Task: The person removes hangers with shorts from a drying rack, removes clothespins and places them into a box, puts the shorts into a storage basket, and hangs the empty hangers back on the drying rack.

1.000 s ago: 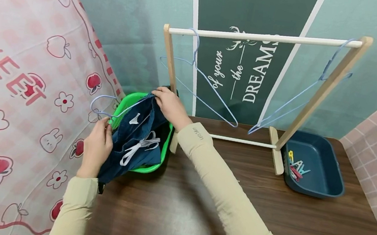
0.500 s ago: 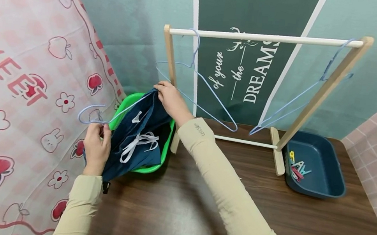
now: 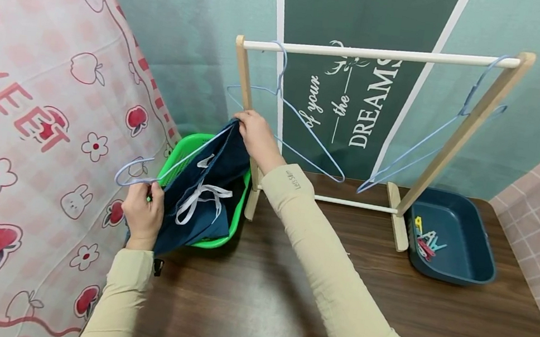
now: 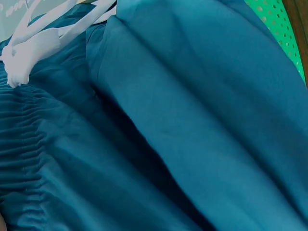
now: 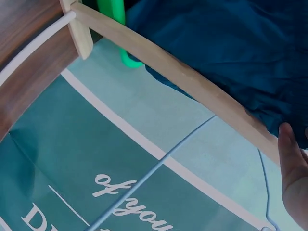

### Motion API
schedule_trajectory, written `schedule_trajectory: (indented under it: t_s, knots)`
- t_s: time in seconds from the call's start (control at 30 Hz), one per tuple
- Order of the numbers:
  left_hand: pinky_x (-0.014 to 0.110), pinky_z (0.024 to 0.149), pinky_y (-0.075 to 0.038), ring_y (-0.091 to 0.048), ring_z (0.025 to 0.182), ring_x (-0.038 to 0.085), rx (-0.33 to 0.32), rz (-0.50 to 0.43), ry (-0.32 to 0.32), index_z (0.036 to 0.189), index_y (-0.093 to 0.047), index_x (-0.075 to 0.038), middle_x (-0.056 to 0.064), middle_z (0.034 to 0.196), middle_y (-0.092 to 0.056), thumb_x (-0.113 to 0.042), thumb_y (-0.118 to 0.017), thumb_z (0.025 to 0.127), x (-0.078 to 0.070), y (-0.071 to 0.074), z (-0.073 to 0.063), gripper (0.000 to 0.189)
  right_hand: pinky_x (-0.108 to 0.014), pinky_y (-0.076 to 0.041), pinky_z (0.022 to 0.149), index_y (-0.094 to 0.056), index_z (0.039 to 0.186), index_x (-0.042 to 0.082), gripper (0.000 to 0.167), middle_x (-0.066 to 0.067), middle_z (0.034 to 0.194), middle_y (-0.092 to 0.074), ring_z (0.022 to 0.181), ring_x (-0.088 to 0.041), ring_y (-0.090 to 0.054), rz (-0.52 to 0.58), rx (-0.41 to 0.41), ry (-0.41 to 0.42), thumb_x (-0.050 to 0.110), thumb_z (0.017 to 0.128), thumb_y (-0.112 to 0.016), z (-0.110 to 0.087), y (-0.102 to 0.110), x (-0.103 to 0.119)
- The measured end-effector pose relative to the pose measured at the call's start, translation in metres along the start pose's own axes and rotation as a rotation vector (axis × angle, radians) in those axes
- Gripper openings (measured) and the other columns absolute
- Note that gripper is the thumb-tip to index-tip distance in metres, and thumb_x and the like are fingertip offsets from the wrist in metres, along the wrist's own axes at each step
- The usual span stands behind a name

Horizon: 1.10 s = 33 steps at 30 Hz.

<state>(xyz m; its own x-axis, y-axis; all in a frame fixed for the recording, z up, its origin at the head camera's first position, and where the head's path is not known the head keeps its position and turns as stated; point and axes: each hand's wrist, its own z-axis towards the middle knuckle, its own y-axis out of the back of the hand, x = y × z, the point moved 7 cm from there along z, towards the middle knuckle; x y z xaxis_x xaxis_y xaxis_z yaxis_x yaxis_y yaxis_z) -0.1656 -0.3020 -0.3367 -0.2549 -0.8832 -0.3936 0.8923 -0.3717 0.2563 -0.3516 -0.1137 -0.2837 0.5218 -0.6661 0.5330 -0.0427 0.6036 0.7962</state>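
Note:
My left hand (image 3: 143, 212) grips a light blue wire hanger (image 3: 139, 181) at its neck, the hook sticking out to the left. Along the hanger's shoulder lie dark blue drawstring pants (image 3: 231, 155) with a gathered waistband and a white drawstring (image 3: 198, 196) tied in a bow. At the upper end of the waistband, my right hand (image 3: 260, 139) pinches the cloth near the hanger's end. The left wrist view is filled by the pants (image 4: 202, 106); only a sliver of skin shows at its edge. Below the pants stands a green basket (image 3: 212, 244), partly covered.
A wooden rack with a white top bar (image 3: 380, 54) stands beside the basket, two blue hangers hooked on it. Right of it sits a dark blue basin (image 3: 463, 245) with several clothespins (image 3: 424, 245). A patterned cloth (image 3: 46, 175) hangs on the left.
My right hand has moved up and slightly right, raising the waistband. The left hand and the hanger hook first shifted left and down, then slightly right.

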Motion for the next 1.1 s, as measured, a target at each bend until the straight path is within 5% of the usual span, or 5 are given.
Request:
schedule_trajectory:
  t_s: [0.3,0.5,0.63,0.93,1.1]
  knots:
    - [0.047,0.056,-0.037,-0.05,0.064,0.036,0.041,0.037,0.034,0.075,-0.055,0.005,0.021,0.071,-0.053,-0.013,-0.05,0.087,0.005,-0.003,0.002,0.022,-0.028,-0.037,0.073,-0.06,0.119,0.007,0.03,-0.015,0.108,-0.064,0.08,-0.024,-0.047,0.227,-0.09,-0.117,0.006,0.098,-0.038,-0.008,-0.006,-0.018]
    - [0.043,0.055,-0.036,-0.051,0.062,0.032,0.155,0.103,0.059,0.075,-0.055,0.002,0.017,0.072,-0.054,-0.015,-0.051,0.089,0.008,-0.006,0.006,0.022,-0.024,-0.033,0.061,-0.062,0.117,0.011,0.031,-0.01,0.089,-0.06,0.064,-0.019,-0.042,0.372,-0.162,-0.241,0.011,0.099,-0.037,-0.014,-0.008,-0.035]
    - [0.041,0.061,-0.04,-0.055,0.069,0.029,0.331,0.13,0.112,0.078,-0.058,-0.002,0.014,0.077,-0.057,-0.019,-0.053,0.093,0.014,-0.01,0.009,0.023,-0.024,-0.035,0.058,-0.063,0.115,0.012,0.031,-0.01,0.09,-0.062,0.061,-0.018,-0.044,0.435,-0.186,-0.302,0.012,0.098,-0.037,-0.019,-0.009,-0.043]
    - [0.051,0.091,-0.045,-0.057,0.103,0.034,0.926,-0.025,0.242,0.114,-0.064,-0.005,0.019,0.115,-0.062,-0.03,-0.06,0.094,0.039,-0.01,-0.009,0.032,-0.027,-0.037,0.069,-0.066,0.112,0.01,0.029,-0.01,0.109,-0.066,0.078,-0.022,-0.049,0.485,-0.264,-0.362,0.012,0.096,-0.042,-0.024,-0.007,-0.062]
    - [0.038,0.09,-0.048,-0.059,0.104,0.031,0.982,-0.061,0.257,0.122,-0.063,-0.008,0.019,0.122,-0.064,-0.03,-0.051,0.099,0.044,-0.009,-0.018,0.034,-0.026,-0.039,0.066,-0.068,0.112,0.011,0.029,-0.012,0.099,-0.067,0.075,-0.021,-0.054,0.551,-0.299,-0.415,0.013,0.095,-0.045,-0.027,-0.013,-0.069]
